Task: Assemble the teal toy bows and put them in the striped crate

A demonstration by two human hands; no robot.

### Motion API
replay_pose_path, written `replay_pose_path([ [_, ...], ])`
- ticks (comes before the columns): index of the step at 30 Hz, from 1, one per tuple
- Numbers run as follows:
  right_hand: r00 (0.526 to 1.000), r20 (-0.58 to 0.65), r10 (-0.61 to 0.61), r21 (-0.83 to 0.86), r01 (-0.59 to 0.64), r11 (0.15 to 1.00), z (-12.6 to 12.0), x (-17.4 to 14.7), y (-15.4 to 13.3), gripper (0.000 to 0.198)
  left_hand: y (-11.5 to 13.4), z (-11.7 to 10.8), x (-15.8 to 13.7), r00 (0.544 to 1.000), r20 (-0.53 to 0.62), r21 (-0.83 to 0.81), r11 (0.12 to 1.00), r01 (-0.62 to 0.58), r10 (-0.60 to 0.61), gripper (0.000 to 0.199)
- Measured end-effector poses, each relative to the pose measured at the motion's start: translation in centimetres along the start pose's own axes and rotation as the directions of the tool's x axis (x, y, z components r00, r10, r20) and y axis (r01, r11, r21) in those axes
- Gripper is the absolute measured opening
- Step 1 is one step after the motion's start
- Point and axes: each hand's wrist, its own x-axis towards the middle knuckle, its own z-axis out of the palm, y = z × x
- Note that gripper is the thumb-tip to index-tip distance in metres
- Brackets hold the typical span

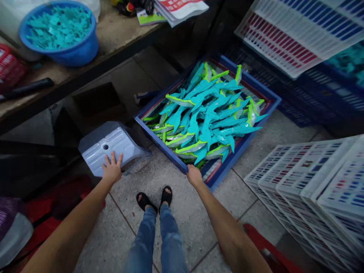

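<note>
The worn wooden tabletop carries a blue basin near its front edge, a black handle lying further left along that edge, and papers reaching it further right. Beyond this edge, the grey tiled floor bears a pale plastic stool, a blue tray, white crates and black sandals.

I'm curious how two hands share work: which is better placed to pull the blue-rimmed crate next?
Probably the right hand: it grips the near rim of the blue-rimmed crate. The left hand lies spread over the grey plastic stool, away from the crate.
</note>
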Motion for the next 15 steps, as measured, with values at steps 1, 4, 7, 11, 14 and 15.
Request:
replay_pose_path([
  [1, 1.000, 0.006, 0.004, -0.005, -0.004, 1.000, 0.4, -0.8, 1.5, 0.033, 0.1, -0.2, 0.1, 1.000, 0.002, 0.009, 1.000, 0.004, -0.004, 0.082],
  [4, 0.999, 0.024, 0.023, -0.022, -0.023, 0.999, 2.1, -3.6, 5.9, 0.038, 0.1, -0.2, 0.2, 1.000, -0.007, 0.022, 1.000, 0.008, -0.008, 0.091],
  [7, 0.998, 0.040, 0.042, -0.029, -0.040, 0.999, 4.5, -6.6, 9.2, 0.043, -0.7, 0.2, 0.1, 1.000, 0.006, 0.016, 1.000, 0.008, -0.008, 0.099],
  [11, 0.996, 0.064, 0.069, -0.014, -0.068, 0.998, 8.4, -10.9, 11.0, 0.043, -2.8, -0.7, 0.4, 0.987, 0.157, -0.012, 1.000, -0.025, 0.026, 0.098],
  [14, 0.989, 0.092, 0.120, -0.002, -0.120, 0.993, 11.5, -14.6, 11.1, 0.045, -3.3, -1.7, 0.2, 0.975, 0.221, -0.035, 0.999, -0.005, 0.012, 0.093],
  [15, 0.985, 0.101, 0.139, -0.002, -0.140, 0.990, 12.4, -15.8, 11.1, 0.046, -2.9, -1.8, -0.3, 0.984, 0.181, -0.034, 0.999, 0.014, -0.008, 0.090],
])
